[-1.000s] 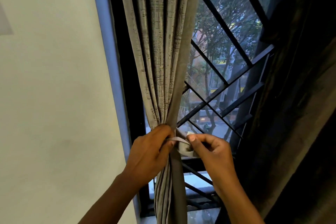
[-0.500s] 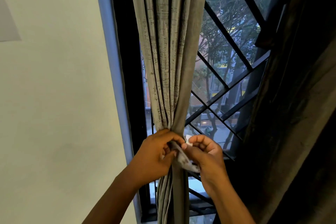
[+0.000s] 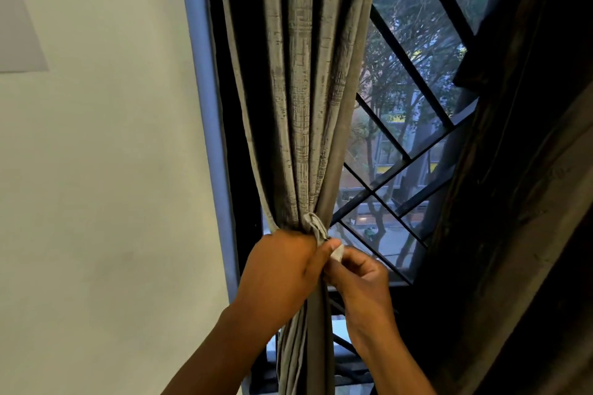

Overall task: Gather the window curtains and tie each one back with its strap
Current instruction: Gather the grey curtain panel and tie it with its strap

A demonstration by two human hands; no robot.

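A grey textured curtain [image 3: 305, 90] hangs gathered into tight folds in front of the window's left side. A pale grey strap [image 3: 316, 228] is wrapped around the bunch at its narrowest point. My left hand [image 3: 279, 269] grips the gathered curtain and pinches the strap with thumb and fingers. My right hand [image 3: 359, 279] sits just to the right, touching the left, and pinches the strap's light end [image 3: 337, 252]. Where the strap passes behind the curtain is hidden.
A pale wall [image 3: 96, 170] fills the left, edged by a blue-grey window frame [image 3: 205, 106]. Black diagonal window bars [image 3: 404, 64] cross the glass behind the curtain. A second, dark curtain [image 3: 529, 202] hangs along the right side.
Both hands have come closer together at the curtain's waist. The strap, earlier stretched sideways between the hands, now bunches up in a loop above my left thumb.
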